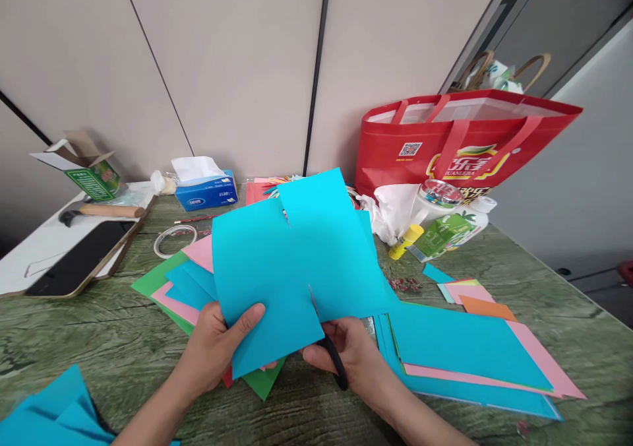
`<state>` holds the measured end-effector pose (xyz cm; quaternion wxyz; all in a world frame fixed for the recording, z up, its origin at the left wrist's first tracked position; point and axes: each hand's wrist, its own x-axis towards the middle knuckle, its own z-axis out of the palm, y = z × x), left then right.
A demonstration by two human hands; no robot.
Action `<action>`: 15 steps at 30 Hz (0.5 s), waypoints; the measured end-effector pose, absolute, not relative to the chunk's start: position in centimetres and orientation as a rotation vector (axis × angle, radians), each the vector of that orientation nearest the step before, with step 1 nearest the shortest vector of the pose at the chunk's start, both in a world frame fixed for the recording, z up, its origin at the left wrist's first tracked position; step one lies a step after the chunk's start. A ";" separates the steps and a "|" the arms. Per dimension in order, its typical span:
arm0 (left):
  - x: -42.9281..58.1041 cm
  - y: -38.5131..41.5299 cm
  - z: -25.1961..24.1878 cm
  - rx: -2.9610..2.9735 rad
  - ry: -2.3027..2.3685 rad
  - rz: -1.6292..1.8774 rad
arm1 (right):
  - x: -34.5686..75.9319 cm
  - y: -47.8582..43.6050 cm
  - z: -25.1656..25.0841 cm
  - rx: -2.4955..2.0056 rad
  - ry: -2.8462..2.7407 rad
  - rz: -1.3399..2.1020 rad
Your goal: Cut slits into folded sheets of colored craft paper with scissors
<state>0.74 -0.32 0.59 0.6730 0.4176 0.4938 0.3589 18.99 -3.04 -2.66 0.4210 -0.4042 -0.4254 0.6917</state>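
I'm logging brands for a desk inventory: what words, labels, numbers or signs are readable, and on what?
"UANLEJIA", with "乐" above: red bag with ribbon handles; a handle covers part of the name.
QR code: same bag; the line beneath is too small to read.
Too small or blurred: blue rectangular tissue box, green open cardboard box, green printed carton.
No readable numbers.

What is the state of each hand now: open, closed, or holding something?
Left hand: closed, holding the blue paper, thumb on top.
Right hand: closed, holding the scissors at the paper's near edge.
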 end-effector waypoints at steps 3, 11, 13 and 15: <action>0.9 -0.4 0.8 0.937 1.138 0.825 | 19.0 -3.1 -2.9 -1.012 -1.032 1.736; 1.1 -0.6 1.2 0.959 1.169 0.823 | 18.8 -3.1 -2.3 -1.002 -1.019 1.751; 1.2 -0.7 1.3 0.944 1.171 0.851 | 18.8 -3.1 -2.3 -1.004 -1.018 1.754; 1.3 -0.7 1.4 0.928 1.170 0.860 | 18.8 -3.1 -2.4 -0.993 -1.024 1.751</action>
